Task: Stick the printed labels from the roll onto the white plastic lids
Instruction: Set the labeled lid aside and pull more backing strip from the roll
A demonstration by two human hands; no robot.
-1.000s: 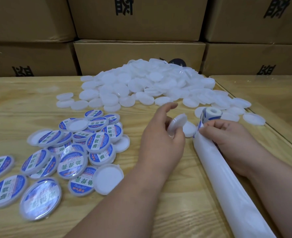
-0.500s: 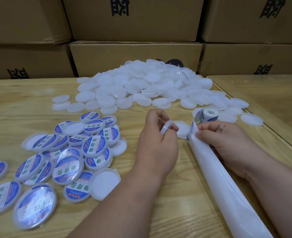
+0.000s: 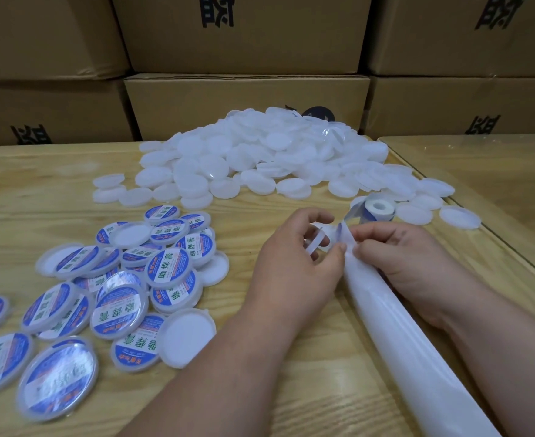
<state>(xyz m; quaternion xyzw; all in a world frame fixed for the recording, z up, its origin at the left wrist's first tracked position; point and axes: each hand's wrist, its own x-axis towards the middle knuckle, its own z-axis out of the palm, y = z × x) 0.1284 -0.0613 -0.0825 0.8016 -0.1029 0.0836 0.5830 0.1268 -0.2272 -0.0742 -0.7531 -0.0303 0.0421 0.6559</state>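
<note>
My left hand [image 3: 294, 263] grips a blank white lid [image 3: 316, 242] edge-on between curled fingers and thumb. My right hand [image 3: 398, 253] pinches the label strip [image 3: 343, 238] where it bends off the white backing paper [image 3: 395, 335]. The thumbs of both hands nearly meet at the strip. The label roll [image 3: 378, 210] stands just behind the hands. A big heap of blank lids [image 3: 260, 159] fills the far middle of the wooden table [image 3: 39, 190]. Several labelled lids [image 3: 168, 268] with blue and white prints lie at the left.
Stacked cardboard boxes [image 3: 244, 105] wall off the back of the table. The long backing strip runs from my hands toward the lower right. A second table surface [image 3: 496, 171] adjoins at the right, beyond the table edge. Loose blank lids [image 3: 460, 217] lie near that edge.
My left hand has turned the blank lid edge-on and brought it close to the label strip. My right hand stays pinching the strip, now closer to my left thumb.
</note>
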